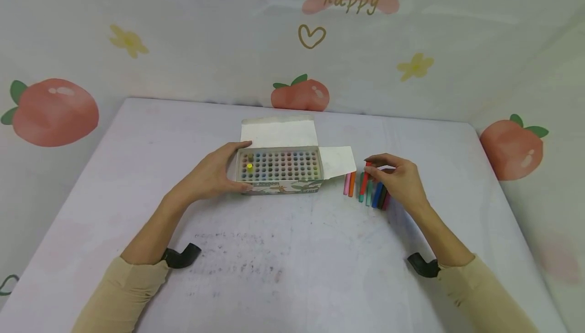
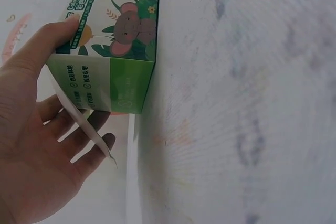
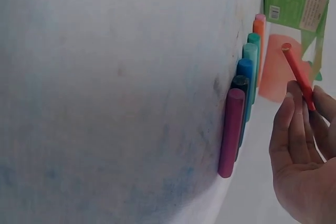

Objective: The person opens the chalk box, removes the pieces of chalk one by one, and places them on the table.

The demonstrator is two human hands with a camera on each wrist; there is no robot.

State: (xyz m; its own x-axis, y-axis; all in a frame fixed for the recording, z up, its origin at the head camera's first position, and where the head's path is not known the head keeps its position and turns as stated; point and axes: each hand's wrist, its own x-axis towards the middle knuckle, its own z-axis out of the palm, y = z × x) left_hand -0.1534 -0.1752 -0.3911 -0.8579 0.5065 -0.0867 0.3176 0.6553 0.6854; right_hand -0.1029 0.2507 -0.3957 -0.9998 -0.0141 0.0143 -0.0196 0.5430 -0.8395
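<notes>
A printed chalk box (image 1: 279,187) stands with its white lid folded back, showing a holed insert. My left hand (image 1: 212,170) grips its left end, thumb on the front and fingers at the back. One yellow chalk (image 1: 249,167) pokes up from a hole near the left, with a dark-topped stick behind it. Right of the box, my right hand (image 1: 396,178) pinches a red chalk (image 3: 299,74) near one end, raised off the table. Beneath and beside that hand several chalks lie in a row, among them a purple chalk (image 3: 231,132), a blue chalk (image 3: 244,67) and an orange chalk (image 1: 352,185).
The box's side flap (image 1: 337,160) sticks out rightward, close to the pink chalk (image 1: 347,184). Smudges mark the white table (image 1: 292,282). A fruit-printed backdrop (image 1: 205,33) rises behind the table's far edge.
</notes>
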